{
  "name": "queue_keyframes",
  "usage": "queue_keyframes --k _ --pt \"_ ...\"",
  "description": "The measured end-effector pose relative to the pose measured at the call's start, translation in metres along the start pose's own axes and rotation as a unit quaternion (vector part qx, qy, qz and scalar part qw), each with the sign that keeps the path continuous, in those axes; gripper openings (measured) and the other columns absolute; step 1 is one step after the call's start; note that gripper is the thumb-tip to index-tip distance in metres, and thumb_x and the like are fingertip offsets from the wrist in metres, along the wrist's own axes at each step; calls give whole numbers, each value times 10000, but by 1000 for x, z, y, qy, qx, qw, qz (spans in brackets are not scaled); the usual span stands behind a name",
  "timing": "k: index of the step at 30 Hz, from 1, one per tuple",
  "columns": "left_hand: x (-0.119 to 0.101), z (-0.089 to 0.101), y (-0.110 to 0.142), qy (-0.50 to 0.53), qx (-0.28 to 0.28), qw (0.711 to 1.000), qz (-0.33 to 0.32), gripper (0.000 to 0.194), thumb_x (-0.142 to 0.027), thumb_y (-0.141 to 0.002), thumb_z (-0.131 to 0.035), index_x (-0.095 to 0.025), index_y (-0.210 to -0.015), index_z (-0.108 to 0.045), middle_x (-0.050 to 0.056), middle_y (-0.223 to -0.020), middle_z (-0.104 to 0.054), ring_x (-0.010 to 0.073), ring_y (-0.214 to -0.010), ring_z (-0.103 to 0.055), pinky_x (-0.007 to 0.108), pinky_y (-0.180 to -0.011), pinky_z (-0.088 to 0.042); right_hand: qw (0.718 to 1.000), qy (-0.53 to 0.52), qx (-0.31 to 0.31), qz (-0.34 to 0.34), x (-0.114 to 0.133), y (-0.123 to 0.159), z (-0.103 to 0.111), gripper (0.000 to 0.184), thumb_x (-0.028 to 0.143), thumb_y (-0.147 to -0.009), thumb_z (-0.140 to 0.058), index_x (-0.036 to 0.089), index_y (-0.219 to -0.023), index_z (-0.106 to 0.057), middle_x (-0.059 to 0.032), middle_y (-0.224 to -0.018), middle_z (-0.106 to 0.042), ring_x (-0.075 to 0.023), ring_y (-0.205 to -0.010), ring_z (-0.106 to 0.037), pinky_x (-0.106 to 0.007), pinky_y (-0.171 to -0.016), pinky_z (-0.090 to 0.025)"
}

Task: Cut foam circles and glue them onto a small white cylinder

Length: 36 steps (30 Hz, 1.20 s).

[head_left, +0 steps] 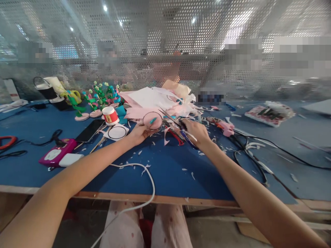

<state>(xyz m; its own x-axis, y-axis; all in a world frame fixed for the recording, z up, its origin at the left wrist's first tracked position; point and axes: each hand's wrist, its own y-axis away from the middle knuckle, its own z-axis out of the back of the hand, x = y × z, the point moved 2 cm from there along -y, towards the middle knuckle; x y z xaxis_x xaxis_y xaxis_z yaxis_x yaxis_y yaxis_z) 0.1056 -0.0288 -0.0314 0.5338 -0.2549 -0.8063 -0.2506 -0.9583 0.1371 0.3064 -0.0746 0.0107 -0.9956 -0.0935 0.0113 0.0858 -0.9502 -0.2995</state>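
My left hand [141,134] is closed on a pink paper piece [148,118], holding it up over the table. The paper bears a drawn dark circle, and a small teal shape shows within it. In my right hand [197,132] is a pair of scissors [170,116], its blades pointing left to the right of the paper. Whether the blades touch the paper, I cannot tell. Just beneath the scissors lies a red-handled tool [176,136]. A white paper piece with a black circle [117,132] rests left of my left hand.
Piled paper sheets [147,98] lie behind my hands. To the left stand curled-paper plants [99,94], a red-and-white paper cup [110,115], a phone [90,131] and a purple power adapter [58,151]. A white cable [152,181] crosses the table's front edge. Black cables [245,151] run at right.
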Motion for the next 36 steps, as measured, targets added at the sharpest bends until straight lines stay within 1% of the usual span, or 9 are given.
queue_keyframes --k 10,15,21,25,28,30,32,34,36 --pt "1 -1 2 -11 -7 1000 1 231 42 -755 -602 -125 -626 -698 30 -660 -727 145 -608 -693 468 -957 -546 999 22 4 39 -5 -3 -9 263 383 -862 -510 175 -988 -612 -118 -1002 -723 -260 -919 -661 -274 -606 -349" --pt "2 0 0 -16 9 1000 4 155 4 -719 -678 -130 -646 -705 36 -702 -740 149 -636 -702 425 -934 -564 999 16 -5 47 -5 -4 -11 340 486 -869 -475 184 -939 -613 -126 -961 -722 -268 -905 -658 -270 -588 -341" --pt "3 1 -1 -27 6 1000 2 156 14 -715 -667 -128 -669 -712 42 -732 -744 169 -692 -712 420 -913 -569 999 3 2 42 -3 -3 -10 405 554 -869 -430 192 -884 -612 -129 -907 -719 -272 -861 -656 -269 -575 -339" --pt "4 0 0 -55 11 998 -10 113 -19 -680 -711 -122 -726 -700 32 -723 -731 159 -659 -695 334 -738 -603 1000 -24 -3 12 -5 -3 -14 401 535 -887 -408 192 -863 -613 -134 -898 -720 -276 -862 -660 -281 -608 -367" --pt "5 1 1 -121 24 991 -57 198 -124 -654 -768 -135 -832 -681 12 -726 -716 140 -585 -659 261 -564 -570 999 -11 3 -41 -9 -4 -18 341 437 -894 -427 154 -899 -617 -176 -902 -715 -297 -863 -662 -303 -624 -382" --pt "2 2 3 -193 34 976 -98 278 -214 -652 -785 -146 -887 -654 -3 -710 -698 130 -537 -627 246 -516 -540 996 -8 13 -85 -12 -5 -19 320 406 -870 -466 126 -920 -613 -205 -903 -706 -314 -862 -662 -316 -629 -393" --pt "-6 4 3 -293 39 945 -140 280 -266 -655 -782 -148 -861 -633 -11 -685 -674 122 -526 -600 233 -516 -509 991 -34 8 -130 -14 -6 -20 361 425 -826 -530 103 -979 -588 -214 -904 -696 -326 -863 -658 -323 -637 -411" --pt "-21 6 3 -418 38 888 -187 210 -254 -650 -775 -148 -756 -629 -12 -673 -649 117 -580 -584 206 -553 -470 985 -71 -10 -157 -15 -7 -20 469 442 -770 -599 81 -1063 -539 -206 -895 -684 -332 -862 -650 -332 -654 -432" --pt "-40 7 2 -550 35 808 -206 136 -214 -642 -750 -156 -656 -629 -11 -633 -621 127 -620 -575 198 -579 -431 982 -98 -21 -158 -16 -8 -21 542 423 -736 -640 70 -1121 -493 -189 -884 -669 -334 -867 -641 -348 -690 -450"
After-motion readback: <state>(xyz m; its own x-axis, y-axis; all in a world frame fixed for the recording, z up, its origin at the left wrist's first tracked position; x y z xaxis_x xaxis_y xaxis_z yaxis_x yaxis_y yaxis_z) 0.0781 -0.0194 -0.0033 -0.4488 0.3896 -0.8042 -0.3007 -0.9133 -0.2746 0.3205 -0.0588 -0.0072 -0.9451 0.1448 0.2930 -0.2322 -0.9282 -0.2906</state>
